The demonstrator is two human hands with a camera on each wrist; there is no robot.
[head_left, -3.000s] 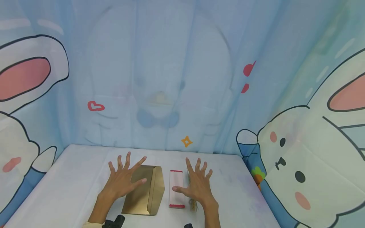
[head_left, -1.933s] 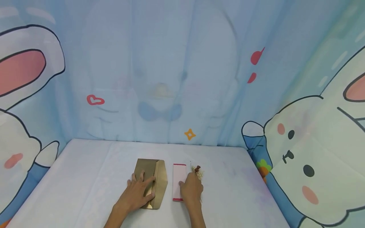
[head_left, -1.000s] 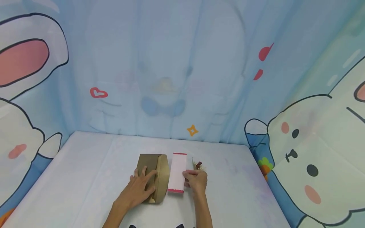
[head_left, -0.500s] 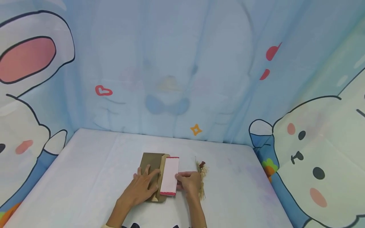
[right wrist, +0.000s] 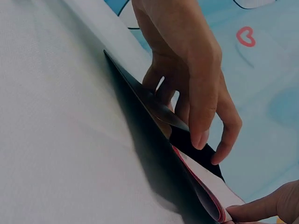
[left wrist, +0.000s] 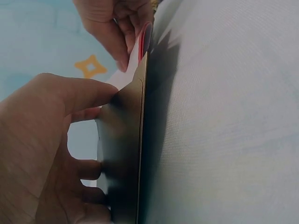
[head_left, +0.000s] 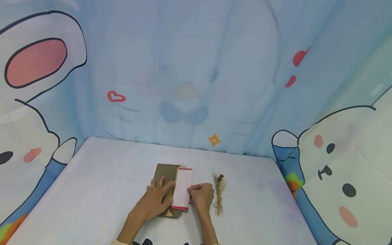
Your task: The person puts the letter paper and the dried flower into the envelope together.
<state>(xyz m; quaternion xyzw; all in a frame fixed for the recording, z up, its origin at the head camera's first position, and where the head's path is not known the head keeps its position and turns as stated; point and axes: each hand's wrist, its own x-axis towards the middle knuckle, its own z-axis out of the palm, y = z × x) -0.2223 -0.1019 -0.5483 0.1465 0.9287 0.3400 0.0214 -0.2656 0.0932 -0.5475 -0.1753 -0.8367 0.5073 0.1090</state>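
A gold envelope (head_left: 165, 173) lies on the white-covered table, its flap side to the right. My left hand (head_left: 153, 202) rests on it with fingers spread; in the left wrist view its fingertips touch the envelope's face (left wrist: 122, 140). My right hand (head_left: 202, 198) pinches the right edge of a folded pale pink card (head_left: 182, 188) with red scalloped ends. The card lies over the flap, its left edge at the envelope's mouth. In the right wrist view, the card's red-edged fold (right wrist: 201, 179) sits by the parted mouth; how far it goes inside I cannot tell.
A small bunch of dried flowers (head_left: 219, 195) lies right of my right hand. The table's white cloth (head_left: 251, 204) extends around these things. A blue curtain (head_left: 190, 68) with cartoon rabbits hangs behind the table and at both sides.
My hands came down from hovering; the left settled on the envelope. My right hand took the card and slid it left onto the flap. In the last half second the card barely moved.
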